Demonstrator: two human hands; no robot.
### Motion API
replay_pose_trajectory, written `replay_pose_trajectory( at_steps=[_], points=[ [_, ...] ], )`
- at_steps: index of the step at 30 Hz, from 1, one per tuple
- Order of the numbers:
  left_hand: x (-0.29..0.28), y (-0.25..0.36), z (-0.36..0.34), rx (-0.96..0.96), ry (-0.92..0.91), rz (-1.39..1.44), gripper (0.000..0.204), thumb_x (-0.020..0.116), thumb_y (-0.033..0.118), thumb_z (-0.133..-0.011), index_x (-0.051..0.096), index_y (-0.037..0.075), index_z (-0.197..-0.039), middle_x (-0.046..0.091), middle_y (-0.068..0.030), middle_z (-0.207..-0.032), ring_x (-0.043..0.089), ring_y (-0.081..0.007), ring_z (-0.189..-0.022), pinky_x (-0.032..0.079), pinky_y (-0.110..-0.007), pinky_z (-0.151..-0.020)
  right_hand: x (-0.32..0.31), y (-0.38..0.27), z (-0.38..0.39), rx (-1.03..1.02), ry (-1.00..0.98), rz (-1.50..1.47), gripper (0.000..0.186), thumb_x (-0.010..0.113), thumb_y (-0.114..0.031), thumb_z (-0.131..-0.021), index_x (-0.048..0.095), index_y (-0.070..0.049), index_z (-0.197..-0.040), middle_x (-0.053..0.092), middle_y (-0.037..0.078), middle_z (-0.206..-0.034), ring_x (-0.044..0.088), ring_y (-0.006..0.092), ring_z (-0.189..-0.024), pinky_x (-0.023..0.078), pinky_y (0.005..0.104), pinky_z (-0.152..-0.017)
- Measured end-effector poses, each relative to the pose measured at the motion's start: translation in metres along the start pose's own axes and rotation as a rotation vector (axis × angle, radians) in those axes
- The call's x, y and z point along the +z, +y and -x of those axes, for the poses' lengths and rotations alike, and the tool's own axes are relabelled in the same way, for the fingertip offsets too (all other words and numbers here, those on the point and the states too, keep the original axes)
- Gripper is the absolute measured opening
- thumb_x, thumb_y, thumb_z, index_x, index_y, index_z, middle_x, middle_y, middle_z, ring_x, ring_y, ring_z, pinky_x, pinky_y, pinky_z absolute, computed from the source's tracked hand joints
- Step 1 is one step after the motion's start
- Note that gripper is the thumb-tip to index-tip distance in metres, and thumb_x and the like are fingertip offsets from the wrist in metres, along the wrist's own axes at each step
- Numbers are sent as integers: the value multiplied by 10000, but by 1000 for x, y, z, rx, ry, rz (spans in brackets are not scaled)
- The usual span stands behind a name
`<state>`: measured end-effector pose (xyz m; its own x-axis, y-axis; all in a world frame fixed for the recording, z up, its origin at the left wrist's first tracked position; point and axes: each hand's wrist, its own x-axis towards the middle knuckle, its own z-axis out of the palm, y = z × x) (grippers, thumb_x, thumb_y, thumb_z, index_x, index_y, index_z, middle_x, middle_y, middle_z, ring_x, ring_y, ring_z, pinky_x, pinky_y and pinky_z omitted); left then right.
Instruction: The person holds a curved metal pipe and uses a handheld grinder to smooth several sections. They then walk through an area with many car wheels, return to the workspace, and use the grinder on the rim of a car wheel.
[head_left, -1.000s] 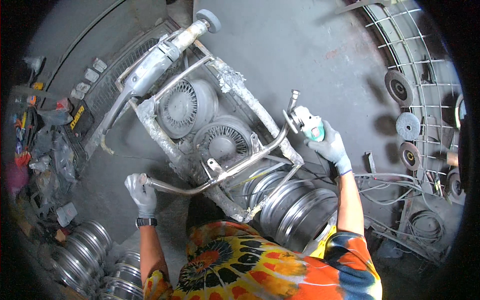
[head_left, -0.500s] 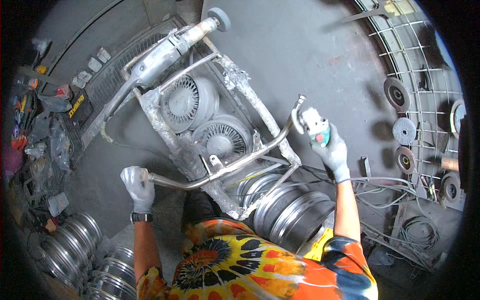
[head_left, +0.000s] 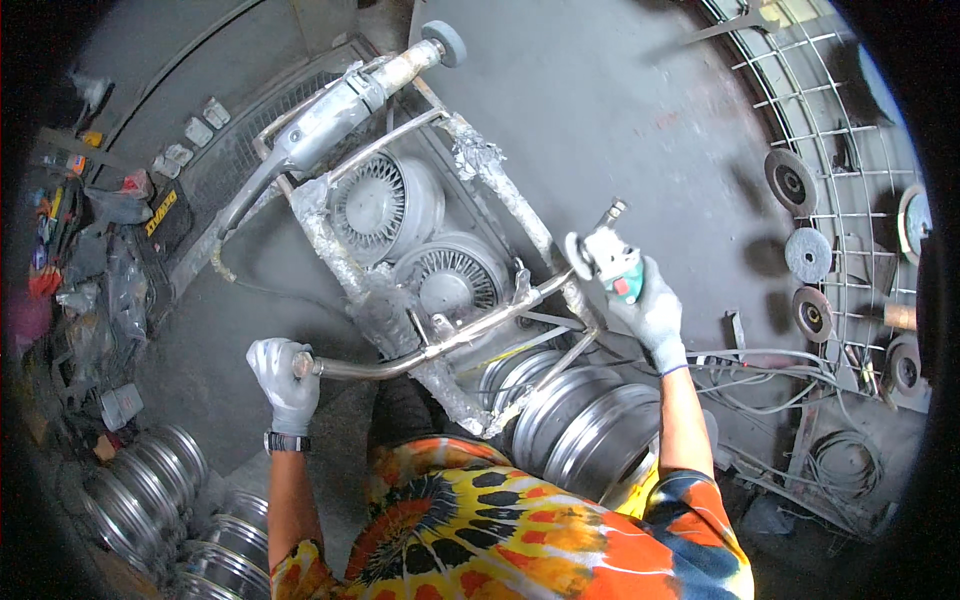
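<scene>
Gloved in grey, my left hand (head_left: 284,380) is closed round the left end of a bent, shiny metal tube (head_left: 395,364) with small welded brackets. The tube slopes up to the right across a crusted metal stand (head_left: 325,235). In my gloved right hand (head_left: 652,318) is a small angle grinder (head_left: 605,255) with a green and red body. Its disc is at the tube's right-hand bend, and the grinder partly covers that stretch; whether they touch I cannot tell. The tube's far right end shows just above the grinder.
A large grey polisher (head_left: 330,120) lies across the stand's far end. Two wheel rims (head_left: 375,205) sit inside the stand, with more rims (head_left: 580,420) beside my body and at lower left. Discs hang on a wire rack (head_left: 820,130) at right, above loose cables (head_left: 770,370).
The grinder has moved left and slightly down, now overlapping the tube. The tube appears turned, its left end shifting slightly right with my left hand.
</scene>
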<state>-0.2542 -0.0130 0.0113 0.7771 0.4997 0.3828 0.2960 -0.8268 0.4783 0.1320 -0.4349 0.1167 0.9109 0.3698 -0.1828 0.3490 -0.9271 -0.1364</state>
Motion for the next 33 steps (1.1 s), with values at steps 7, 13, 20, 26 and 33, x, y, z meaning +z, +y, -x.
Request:
replay_pose_trajectory(
  at_steps=[7,13,20,26,33],
  points=[
    [-4,5,3,32,24,-10,139,750,213,-872,644,123,-884,612,-68,-866,599,-328,-895,419,-510,-927,-6,0,-12,-108,294,73,883,873,-421,-791,525,-63,-1519,738,233,-1306,753,432,-1113,621,524,-903],
    [-8,5,7,51,-24,-64,185,720,292,-907,636,134,-862,618,-64,-864,604,-326,-889,419,-504,-919,34,3,8,-58,111,79,940,883,-445,-788,500,-27,-1538,733,244,-1317,745,444,-1137,614,534,-934],
    [-7,9,7,26,-21,-70,194,711,290,-929,632,127,-859,607,-66,-852,597,-323,-888,411,-511,-922,70,-1,40,90,-60,-197,883,903,-469,-784,547,-58,-1480,769,269,-1222,747,456,-1147,590,531,-977],
    [-13,17,5,27,-29,-67,184,739,255,-918,631,124,-845,595,-65,-841,595,-319,-889,406,-502,-924,60,-2,38,94,-63,-204,856,899,-469,-775,560,-78,-1457,774,260,-1196,749,457,-1126,592,523,-970],
    [-30,28,10,16,-127,-92,179,809,191,-872,649,128,-824,601,-61,-839,586,-315,-869,416,-499,-898,20,-13,30,75,251,-46,825,871,-413,-785,530,-105,-1471,756,218,-1236,748,461,-1082,601,553,-901]
  ],
)
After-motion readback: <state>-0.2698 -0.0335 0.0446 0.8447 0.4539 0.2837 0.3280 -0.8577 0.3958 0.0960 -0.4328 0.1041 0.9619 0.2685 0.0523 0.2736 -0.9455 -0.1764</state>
